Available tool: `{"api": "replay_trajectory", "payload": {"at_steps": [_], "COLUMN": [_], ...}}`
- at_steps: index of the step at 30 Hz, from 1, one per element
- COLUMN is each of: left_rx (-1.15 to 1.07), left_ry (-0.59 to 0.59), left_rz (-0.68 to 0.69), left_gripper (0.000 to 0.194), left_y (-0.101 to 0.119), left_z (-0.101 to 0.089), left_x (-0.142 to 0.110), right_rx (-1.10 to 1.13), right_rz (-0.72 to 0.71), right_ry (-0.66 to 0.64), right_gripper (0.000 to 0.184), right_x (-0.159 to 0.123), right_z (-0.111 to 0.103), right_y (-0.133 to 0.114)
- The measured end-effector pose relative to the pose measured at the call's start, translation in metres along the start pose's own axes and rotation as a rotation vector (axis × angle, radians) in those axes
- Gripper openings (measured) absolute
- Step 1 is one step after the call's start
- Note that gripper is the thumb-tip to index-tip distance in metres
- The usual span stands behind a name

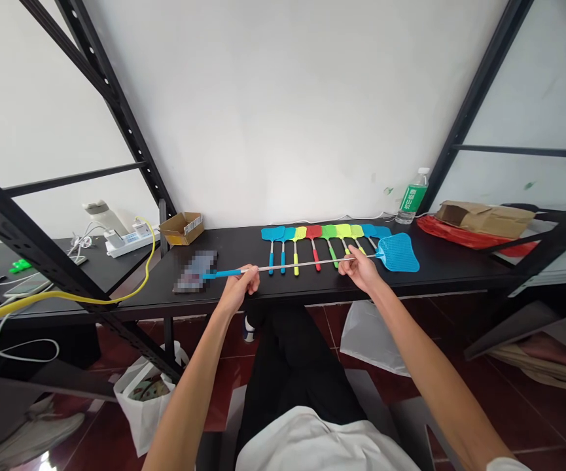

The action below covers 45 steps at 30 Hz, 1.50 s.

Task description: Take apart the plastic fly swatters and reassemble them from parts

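Blue plastic fly swatter with a thin pale metal rod, stretched over the front of a black tabletop. Head broad, rounded-square, perforated; handle slim, blue. Long axis runs left to right, nearly parallel to the table's front edge; head points to the person's right, handle end left. From here: left hand has fingers closed around the handle–rod junction; right hand grasps the rod nearer the head. Behind, a row of blue, yellow, green and red swatters. Clear plastic bottle, green label, white characters I can't make out.
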<state>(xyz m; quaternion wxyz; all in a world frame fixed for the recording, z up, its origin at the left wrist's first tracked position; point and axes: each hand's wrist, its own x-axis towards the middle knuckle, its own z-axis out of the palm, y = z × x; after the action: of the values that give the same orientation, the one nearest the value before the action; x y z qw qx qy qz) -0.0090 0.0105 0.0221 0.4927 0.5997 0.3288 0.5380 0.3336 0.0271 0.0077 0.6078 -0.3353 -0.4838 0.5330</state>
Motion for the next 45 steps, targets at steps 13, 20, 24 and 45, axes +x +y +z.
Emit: {"api": "replay_trajectory", "payload": {"at_steps": [13, 20, 24, 45], "left_rx": [0.168, 0.194, 0.256, 0.159], "left_ry": [-0.158, -0.192, -0.199, -0.045], "left_rz": [0.003, -0.004, -0.011, -0.041], "left_gripper": [0.039, 0.035, 0.042, 0.049], "left_y": [0.0007, 0.0004, 0.0016, -0.0022], "left_z": [-0.0043, -0.0046, -0.0047, -0.0032], "left_x": [-0.0005, 0.0012, 0.0014, -0.0004], "right_rx": [-0.161, -0.223, -0.256, -0.170], "right_rz": [-0.003, -0.006, 0.024, -0.005], "right_ry": [-0.079, -0.140, -0.152, -0.134], "right_gripper": [0.065, 0.066, 0.065, 0.059], "right_x": [-0.0057, -0.0075, -0.0083, -0.0064], "right_z": [0.0036, 0.0045, 0.0067, 0.0048], "right_y": [-0.0030, -0.0046, -0.0053, -0.0055]}}
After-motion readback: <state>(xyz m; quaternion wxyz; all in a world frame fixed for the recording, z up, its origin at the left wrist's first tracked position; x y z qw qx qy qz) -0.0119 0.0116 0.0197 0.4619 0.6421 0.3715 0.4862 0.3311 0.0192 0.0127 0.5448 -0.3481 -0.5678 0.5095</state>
